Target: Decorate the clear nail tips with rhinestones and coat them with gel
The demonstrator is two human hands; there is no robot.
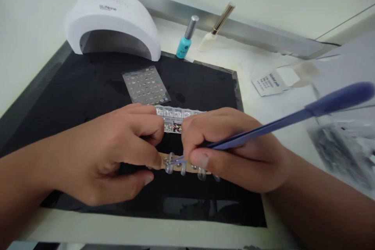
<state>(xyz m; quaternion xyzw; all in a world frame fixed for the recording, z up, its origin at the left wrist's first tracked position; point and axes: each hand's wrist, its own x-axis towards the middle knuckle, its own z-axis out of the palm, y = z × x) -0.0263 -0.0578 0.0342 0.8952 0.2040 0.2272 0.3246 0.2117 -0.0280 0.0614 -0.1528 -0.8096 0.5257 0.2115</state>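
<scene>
Two hands: the left hand and the right hand work close together above a black mat, almost touching at the knuckles.

Left grip: nearly closed; the curled fingers and thumb pinch the left end of a tan strip, though the fingers hide exactly where they touch it.

Right grip: firmly closed around the blue tweezers, held like a pen between thumb and fingers, with the handle running up and out to the right.

Tweezer tips: resting at a small cluster of sparkling stones on the leftmost of the clear false nail tips; whether they are pinching a stone is too small to tell.

Tan strip: lying level just above the mat, between the hands, with the nail tips standing along it.

Behind the hands: a compartment case of rhinestones on the mat, partly hidden by both hands, and a sheet of nail stickers just beyond it.

Far edge: a white UV nail lamp at the mat's back edge, a teal polish bottle just beside it, and a flat brush on the white desk.

Right side: a printed sachet on the desk and a blurred plastic bag.
</scene>
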